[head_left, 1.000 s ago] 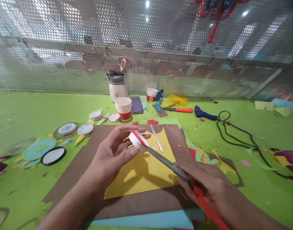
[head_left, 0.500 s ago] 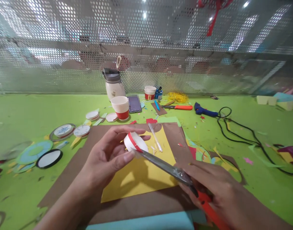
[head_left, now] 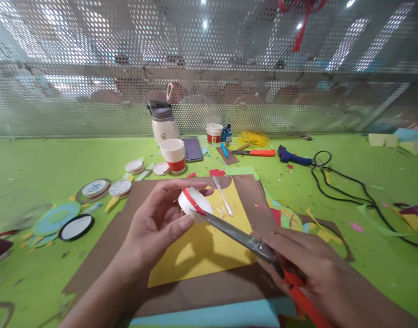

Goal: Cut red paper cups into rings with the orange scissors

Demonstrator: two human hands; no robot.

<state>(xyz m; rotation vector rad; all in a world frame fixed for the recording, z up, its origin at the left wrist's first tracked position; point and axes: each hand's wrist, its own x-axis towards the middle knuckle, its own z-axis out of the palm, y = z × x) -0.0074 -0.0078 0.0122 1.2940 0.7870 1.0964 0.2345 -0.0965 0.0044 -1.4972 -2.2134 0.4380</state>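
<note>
My left hand (head_left: 157, 223) pinches a small white paper cup piece with a red band (head_left: 194, 201), held on its side above a yellow sheet (head_left: 202, 248). My right hand (head_left: 314, 273) grips red-handled scissors (head_left: 243, 239), their grey blades pointing up-left with the tips at the cup's edge. The yellow sheet lies on brown card (head_left: 181, 287) on the green table (head_left: 31, 159).
A white-and-red paper cup (head_left: 173, 155), a flask (head_left: 163, 122), a phone (head_left: 193, 150), a second cup (head_left: 214, 133), a blue glue gun (head_left: 293, 158) with black cable (head_left: 345, 193), an orange-handled cutter (head_left: 257, 153), paper discs (head_left: 93, 187) and scraps lie around. A perforated metal screen (head_left: 93, 68) stands behind.
The cup piece has turned in my left hand, its white base now facing up more. The scissor tips stay at its edge; both hands shifted only slightly.
</note>
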